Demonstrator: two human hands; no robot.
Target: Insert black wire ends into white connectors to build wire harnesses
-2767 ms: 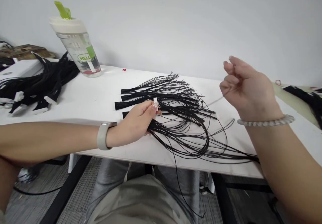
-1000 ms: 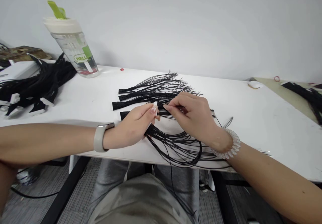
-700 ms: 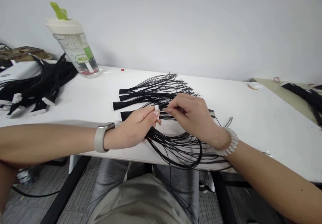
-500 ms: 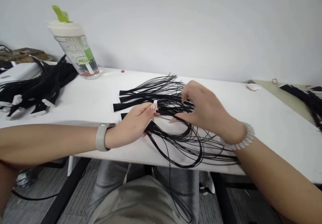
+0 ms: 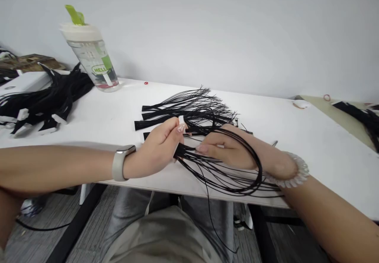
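Note:
My left hand (image 5: 161, 146) is closed round the end of a bundle of thin black wires (image 5: 207, 166), with a small white piece (image 5: 181, 122) pinched at its thumb. From there the wires run right and curve in a wide loop over my right hand (image 5: 227, 146). The right fingers are pressed together on some strands just right of the left hand. Behind both hands lie several flat black wire bundles (image 5: 166, 111) with frayed right ends.
A clear bottle (image 5: 94, 60) with a green spout stands at the back left. Beside it is a pile of black bundles (image 5: 56, 97) with white ends. More black strips (image 5: 355, 115) lie at the far right. One strand hangs over the front edge.
My right hand has come down and closed on the strands near my left hand. The wire loop now passes over the right hand. The left hand has barely moved.

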